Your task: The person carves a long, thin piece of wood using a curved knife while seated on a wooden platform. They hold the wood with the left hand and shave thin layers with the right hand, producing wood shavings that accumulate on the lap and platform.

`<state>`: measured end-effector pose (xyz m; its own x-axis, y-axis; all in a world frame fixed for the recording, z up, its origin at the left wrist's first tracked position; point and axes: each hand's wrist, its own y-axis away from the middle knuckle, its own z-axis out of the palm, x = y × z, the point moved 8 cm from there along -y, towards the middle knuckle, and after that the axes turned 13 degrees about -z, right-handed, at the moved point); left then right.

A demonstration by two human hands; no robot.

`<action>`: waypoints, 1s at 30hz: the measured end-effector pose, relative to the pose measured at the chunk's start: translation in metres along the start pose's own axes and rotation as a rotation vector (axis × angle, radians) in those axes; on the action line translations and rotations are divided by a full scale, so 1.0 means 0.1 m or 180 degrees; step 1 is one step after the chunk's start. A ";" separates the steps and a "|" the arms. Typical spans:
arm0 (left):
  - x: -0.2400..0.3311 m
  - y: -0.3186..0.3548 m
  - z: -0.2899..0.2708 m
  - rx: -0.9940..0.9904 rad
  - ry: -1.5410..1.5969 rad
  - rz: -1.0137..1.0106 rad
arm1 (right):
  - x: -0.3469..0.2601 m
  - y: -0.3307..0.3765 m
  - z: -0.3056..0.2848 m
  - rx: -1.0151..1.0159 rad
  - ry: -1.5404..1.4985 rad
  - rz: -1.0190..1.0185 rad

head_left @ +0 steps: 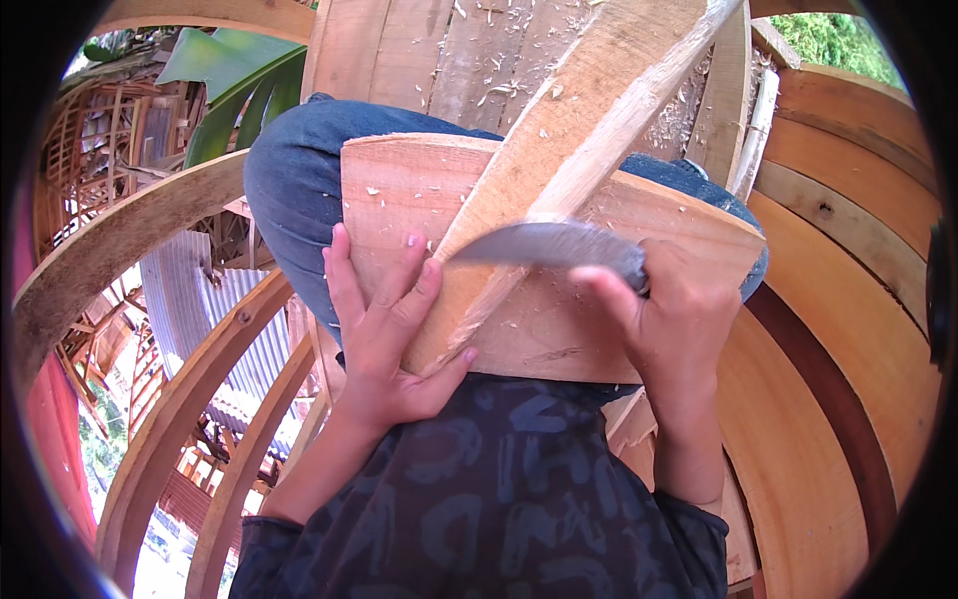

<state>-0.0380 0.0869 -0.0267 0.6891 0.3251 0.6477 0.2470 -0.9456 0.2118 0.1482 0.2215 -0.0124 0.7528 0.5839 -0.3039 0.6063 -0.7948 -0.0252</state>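
A long wooden plank [579, 100] runs slantwise from my lap toward the far right, its right-hand edge freshly cut and pale. Its near end lies on a wide wooden board [404, 185] resting across my thighs. My left hand [389, 349] holds that near end, with the thumb on the near side and the fingers along the left side. A curved knife [539, 243] is gripped in my right hand [689, 314], the thumb stretched out toward the blade. The blade crosses the plank, its tip close to my left fingertips. The knife's handle is mostly hidden in my fist.
Wood shavings [494, 95] are scattered over the slatted planks beyond my knees. Curved wooden ribs [190, 389] rise on my left, with corrugated metal sheets [205, 299] and lattice beyond them. Curved planking [828, 299] walls my right side. A large green leaf [239, 80] hangs at far left.
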 end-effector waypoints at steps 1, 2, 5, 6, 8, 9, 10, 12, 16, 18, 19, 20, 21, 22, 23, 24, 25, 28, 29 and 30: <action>0.00 0.00 -0.01 -0.0003 0.0013 -0.0044 | 0.09 -0.03 -0.02 0.0052 0.0172 0.0060; 0.01 0.00 -0.01 -0.0008 0.0075 -0.0048 | 0.13 -0.06 -0.05 0.0138 0.0261 -0.0057; -0.01 -0.01 -0.04 -0.0025 0.0163 -0.0058 | 0.18 -0.11 -0.08 0.0346 0.0385 -0.0233; 0.00 -0.02 -0.04 -0.0013 0.0170 -0.0066 | 0.18 -0.10 -0.07 0.0333 0.0401 -0.0206; 0.00 -0.02 -0.05 0.0007 0.0158 -0.0072 | 0.18 -0.08 -0.07 0.0307 0.0431 -0.0146; 0.01 -0.02 -0.04 0.0000 0.0150 -0.0061 | 0.17 -0.08 -0.08 0.0363 0.0401 -0.0153; 0.01 -0.02 -0.04 -0.0008 0.0142 -0.0049 | 0.16 -0.08 -0.09 0.0419 0.0372 -0.0157; 0.01 -0.02 -0.05 0.0007 0.0171 -0.0055 | 0.38 -0.05 -0.11 0.0594 0.0083 0.0475; -0.02 0.03 -0.06 0.0040 0.0117 -0.0022 | 1.66 0.22 -0.56 0.1310 -0.0330 0.2060; -0.02 0.03 -0.05 0.0157 0.0180 0.0055 | 1.71 0.34 -0.72 0.1292 -0.0254 0.2022; -0.01 0.05 -0.05 0.0184 0.0199 0.0062 | 1.64 0.39 -0.73 0.1184 -0.0314 0.1910; 0.01 0.04 -0.06 0.0247 0.0248 0.0050 | 1.56 0.43 -0.72 0.1077 -0.0377 0.1798; 0.01 0.05 -0.06 0.0311 0.0306 0.0050 | 1.33 0.44 -0.63 0.0961 -0.0510 0.1608; 0.02 0.05 -0.06 0.0341 0.0308 0.0052 | 1.04 0.42 -0.51 0.0840 -0.0665 0.1427; 0.01 0.07 -0.05 0.0386 0.0326 0.0052 | 0.84 0.46 -0.36 0.0597 -0.0795 0.1333; 0.00 0.09 -0.04 0.0391 0.0290 0.0068 | 0.65 0.50 -0.21 0.0358 -0.0941 0.1254; 0.00 0.09 -0.05 0.0368 0.0248 0.0100 | 0.36 0.43 -0.14 0.0227 -0.0903 0.0849; 0.00 0.08 -0.01 0.0167 0.0030 0.0346 | -0.15 0.28 0.05 0.0077 -0.1004 0.0385; 0.00 0.06 -0.01 0.0131 0.0012 0.0297 | -0.19 0.24 0.09 0.0063 -0.1062 0.0357; 0.00 0.06 -0.02 0.0119 -0.0003 0.0219 | -0.18 0.18 0.08 0.0027 -0.0818 0.0295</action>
<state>-0.0379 0.0814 -0.0234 0.7060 0.2595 0.6589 0.2244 -0.9645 0.1394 0.1438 0.1958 -0.0150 0.7146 0.4483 -0.5370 0.5348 -0.8449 0.0063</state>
